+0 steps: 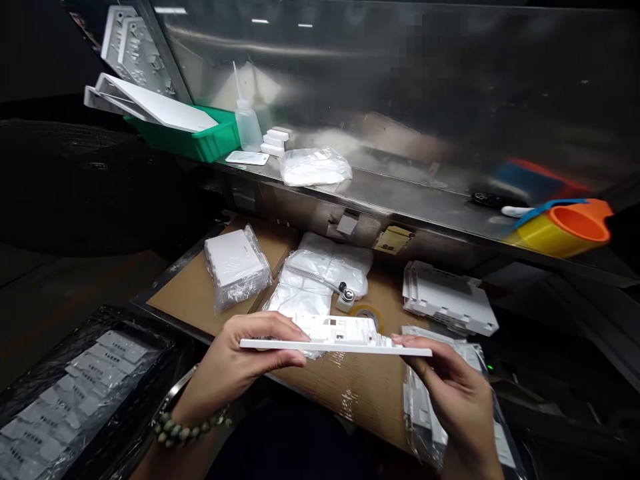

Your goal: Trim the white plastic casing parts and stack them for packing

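Between both hands a white plastic panel is held edge-on above the cardboard-covered bench. Its molded side, with raised ribs and small square openings, faces up and away. My left hand pinches its left end, thumb below and fingers on top. On the right end, my right hand grips with the fingertips over the top and the thumb underneath. Behind the panel lie stacked clear plastic bags, a small round metal-topped object and a roll of tape, partly hidden.
A bagged stack of white panels sits back left; more white panels lie at right, with bagged parts nearer. The metal shelf bears a green bin, a squeeze bottle and a yellow-orange tape dispenser. Wrapped parts stand lower left.
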{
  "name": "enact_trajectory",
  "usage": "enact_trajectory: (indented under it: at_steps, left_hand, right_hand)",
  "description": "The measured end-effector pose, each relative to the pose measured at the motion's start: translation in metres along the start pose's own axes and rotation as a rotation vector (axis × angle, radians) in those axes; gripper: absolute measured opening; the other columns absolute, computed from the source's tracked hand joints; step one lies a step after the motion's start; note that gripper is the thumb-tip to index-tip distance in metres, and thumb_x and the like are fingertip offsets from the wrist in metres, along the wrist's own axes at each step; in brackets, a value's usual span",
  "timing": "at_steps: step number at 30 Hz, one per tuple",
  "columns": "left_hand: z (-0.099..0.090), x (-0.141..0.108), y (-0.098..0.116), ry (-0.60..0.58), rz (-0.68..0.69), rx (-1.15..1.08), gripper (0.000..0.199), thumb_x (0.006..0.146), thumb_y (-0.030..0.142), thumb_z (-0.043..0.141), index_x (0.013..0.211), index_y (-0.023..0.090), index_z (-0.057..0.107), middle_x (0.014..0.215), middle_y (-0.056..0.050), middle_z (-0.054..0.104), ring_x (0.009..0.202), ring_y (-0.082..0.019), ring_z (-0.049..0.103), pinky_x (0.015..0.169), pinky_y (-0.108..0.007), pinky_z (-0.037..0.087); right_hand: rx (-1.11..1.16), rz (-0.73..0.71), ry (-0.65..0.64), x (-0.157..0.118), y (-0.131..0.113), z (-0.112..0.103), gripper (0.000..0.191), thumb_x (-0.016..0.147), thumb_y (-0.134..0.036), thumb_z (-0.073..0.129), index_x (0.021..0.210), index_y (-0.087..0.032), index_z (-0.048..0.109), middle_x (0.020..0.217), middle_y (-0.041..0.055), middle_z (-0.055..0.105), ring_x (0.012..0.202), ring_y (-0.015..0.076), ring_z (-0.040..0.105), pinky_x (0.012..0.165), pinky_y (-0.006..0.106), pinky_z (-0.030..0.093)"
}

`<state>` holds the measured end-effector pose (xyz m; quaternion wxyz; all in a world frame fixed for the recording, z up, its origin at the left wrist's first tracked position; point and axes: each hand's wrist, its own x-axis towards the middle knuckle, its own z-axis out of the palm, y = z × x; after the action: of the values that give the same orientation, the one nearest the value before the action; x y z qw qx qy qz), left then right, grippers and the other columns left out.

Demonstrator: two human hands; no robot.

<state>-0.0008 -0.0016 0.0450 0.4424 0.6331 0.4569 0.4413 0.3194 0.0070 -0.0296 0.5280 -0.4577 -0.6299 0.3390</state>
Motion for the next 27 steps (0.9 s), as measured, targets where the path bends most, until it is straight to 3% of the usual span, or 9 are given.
enact_trajectory:
  at_steps: [7, 12, 14, 16, 18, 20, 23, 25, 27]
  left_hand:
    - [-0.003, -0.001, -0.007, 0.057, 0.001, 0.041, 0.003, 0.08, 0.032, 0.085, 0.083, 0.03, 0.084, 0.09, -0.001, 0.082, 0.093, -0.022, 0.077, 0.08, -0.023, 0.062]
    - [-0.006, -0.003, -0.013, 0.068, -0.068, 0.076, 0.008, 0.08, 0.037, 0.084, 0.08, 0.03, 0.083, 0.089, -0.002, 0.082, 0.097, -0.024, 0.077, 0.087, -0.027, 0.062]
    - [-0.009, -0.005, -0.019, 0.035, -0.087, 0.038, 0.019, 0.08, 0.048, 0.082, 0.081, 0.029, 0.083, 0.093, -0.005, 0.082, 0.104, -0.028, 0.075, 0.099, -0.035, 0.059]
    - [-0.011, -0.007, -0.028, 0.085, -0.133, -0.123, 0.052, 0.079, 0.074, 0.069, 0.094, 0.027, 0.083, 0.116, -0.009, 0.078, 0.126, -0.034, 0.065, 0.115, -0.046, 0.048]
    - [-0.012, -0.01, -0.042, 0.31, -0.306, -0.392, 0.076, 0.079, 0.087, 0.052, 0.12, 0.028, 0.075, 0.145, -0.009, 0.064, 0.146, -0.035, 0.045, 0.124, -0.052, 0.034]
    - [-0.01, -0.017, -0.059, 0.492, -0.615, -0.692, 0.075, 0.087, 0.079, 0.051, 0.142, 0.03, 0.058, 0.156, -0.009, 0.053, 0.151, -0.035, 0.038, 0.123, -0.061, 0.032]
    - [-0.006, -0.035, -0.087, 0.523, -0.934, -0.895, 0.075, 0.091, 0.067, 0.056, 0.155, 0.03, 0.039, 0.159, -0.012, 0.049, 0.147, -0.039, 0.043, 0.119, -0.069, 0.034]
    - [-0.006, -0.051, -0.102, 0.643, -0.817, -0.753, 0.091, 0.079, 0.087, 0.051, 0.153, 0.036, 0.04, 0.167, -0.004, 0.038, 0.154, -0.037, 0.031, 0.127, -0.061, 0.023]
    - [-0.01, -0.066, -0.11, 0.702, -0.572, -0.525, 0.12, 0.04, 0.103, 0.06, 0.143, 0.042, 0.052, 0.168, 0.006, 0.036, 0.158, -0.038, 0.019, 0.131, -0.049, 0.017]
  right_hand:
    - [-0.027, -0.012, 0.004, 0.0, -0.002, 0.002, 0.018, 0.092, -0.016, 0.073, 0.105, -0.028, 0.078, 0.104, 0.0016, 0.08, 0.103, 0.022, 0.076, 0.093, 0.03, 0.062]
    - [-0.045, 0.006, -0.005, 0.0, -0.001, 0.002, 0.019, 0.092, -0.016, 0.074, 0.105, -0.029, 0.078, 0.105, 0.0015, 0.08, 0.103, 0.0218, 0.076, 0.092, 0.03, 0.062]
    - [-0.039, 0.002, -0.012, 0.0, -0.001, 0.002, 0.02, 0.092, -0.016, 0.074, 0.106, -0.029, 0.078, 0.105, 0.0012, 0.08, 0.102, 0.021, 0.076, 0.092, 0.03, 0.062]
    - [0.0, -0.017, -0.032, -0.001, 0.0, 0.003, 0.022, 0.092, -0.014, 0.072, 0.106, -0.03, 0.077, 0.105, 0.0006, 0.08, 0.103, 0.0207, 0.076, 0.096, 0.031, 0.062]
    - [0.068, -0.054, -0.065, -0.001, 0.001, 0.005, 0.025, 0.093, -0.011, 0.069, 0.107, -0.031, 0.076, 0.106, 0.0002, 0.08, 0.105, 0.0209, 0.076, 0.1, 0.035, 0.061]
    - [0.121, -0.088, -0.118, 0.0, 0.003, 0.008, 0.028, 0.095, -0.009, 0.067, 0.108, -0.031, 0.076, 0.106, -0.0001, 0.08, 0.105, 0.0209, 0.076, 0.103, 0.037, 0.06]
    - [0.113, -0.067, -0.218, 0.006, 0.01, 0.016, 0.026, 0.095, -0.012, 0.068, 0.108, -0.032, 0.078, 0.104, 0.0003, 0.08, 0.101, 0.0199, 0.076, 0.096, 0.034, 0.061]
    - [0.117, 0.012, -0.255, 0.012, 0.017, 0.025, 0.018, 0.093, -0.02, 0.073, 0.105, -0.031, 0.08, 0.101, 0.0013, 0.081, 0.096, 0.0198, 0.077, 0.089, 0.031, 0.062]
    - [0.139, 0.136, -0.288, 0.017, 0.027, 0.037, 0.012, 0.09, -0.033, 0.077, 0.1, -0.027, 0.081, 0.096, 0.0031, 0.08, 0.089, 0.0205, 0.076, 0.082, 0.031, 0.061]
